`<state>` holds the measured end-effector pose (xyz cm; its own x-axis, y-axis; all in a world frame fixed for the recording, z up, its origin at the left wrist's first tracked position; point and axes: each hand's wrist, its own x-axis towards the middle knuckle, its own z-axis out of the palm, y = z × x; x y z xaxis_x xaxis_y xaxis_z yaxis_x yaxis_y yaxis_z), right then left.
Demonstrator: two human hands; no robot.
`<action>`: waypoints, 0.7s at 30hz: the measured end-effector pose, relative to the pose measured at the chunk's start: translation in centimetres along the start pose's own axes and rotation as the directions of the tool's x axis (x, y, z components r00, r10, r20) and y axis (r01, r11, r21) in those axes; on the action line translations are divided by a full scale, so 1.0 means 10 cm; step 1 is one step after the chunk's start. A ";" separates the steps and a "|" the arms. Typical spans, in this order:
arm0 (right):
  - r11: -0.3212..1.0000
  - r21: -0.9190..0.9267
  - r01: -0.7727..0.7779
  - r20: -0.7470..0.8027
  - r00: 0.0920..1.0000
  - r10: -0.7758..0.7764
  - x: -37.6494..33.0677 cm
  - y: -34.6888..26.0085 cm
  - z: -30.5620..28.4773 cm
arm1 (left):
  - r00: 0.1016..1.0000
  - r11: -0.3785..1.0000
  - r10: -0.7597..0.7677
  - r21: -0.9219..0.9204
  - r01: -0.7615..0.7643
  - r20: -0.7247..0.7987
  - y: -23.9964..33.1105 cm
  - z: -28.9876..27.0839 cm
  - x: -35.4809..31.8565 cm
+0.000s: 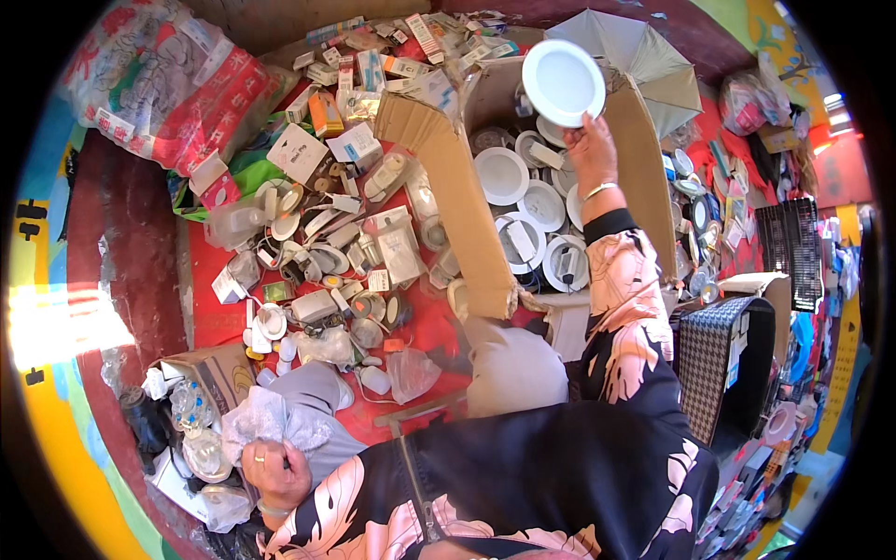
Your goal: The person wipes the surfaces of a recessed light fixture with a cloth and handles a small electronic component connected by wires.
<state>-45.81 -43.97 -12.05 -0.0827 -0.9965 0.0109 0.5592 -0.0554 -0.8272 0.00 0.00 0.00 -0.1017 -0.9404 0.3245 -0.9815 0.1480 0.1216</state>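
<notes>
My right hand (592, 154) is raised over an open cardboard box (467, 224), its fingers gripping the lower rim of a round white downlight (564, 84). The lamp's pale face is turned up. Below it the box holds several more round white downlights (501, 176), some showing their driver boxes and wires. Down at the lower left, my left hand (277, 473) is closed beside my knee. Crumpled clear plastic wrap (280, 420) comes out above its curled fingers and lies over the grey trouser leg. What sits inside the left palm is hidden.
Loose lamps and small boxes (317, 243) cover the red sheet left of the box. A large plastic sack (173, 89) stands at the far left, a silver umbrella (635, 61) behind the box. On the right are a checkered bin (714, 359) and a black crate (791, 252).
</notes>
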 end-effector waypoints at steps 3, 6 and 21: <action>0.995 0.006 -0.103 -0.096 0.990 0.103 0.09 0.42 -0.32 | 1.000 1.000 -0.005 -0.015 0.004 -0.028 -0.04 0.14 0.04; 0.977 -0.019 -0.212 -0.200 0.958 0.204 0.12 0.91 -0.53 | 1.000 1.000 0.002 0.006 -0.002 0.001 -0.14 0.14 -0.01; 0.931 -0.039 -0.362 -0.282 0.898 0.337 0.68 1.62 -0.87 | 0.998 1.000 0.003 0.004 -0.003 0.061 -0.24 0.14 -0.11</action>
<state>-44.47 -51.14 -30.27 -0.1183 -0.8964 -0.4272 0.5182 0.3112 -0.7966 2.26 0.23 -1.93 -0.1145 -0.9570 0.2667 -0.9818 0.1500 0.1167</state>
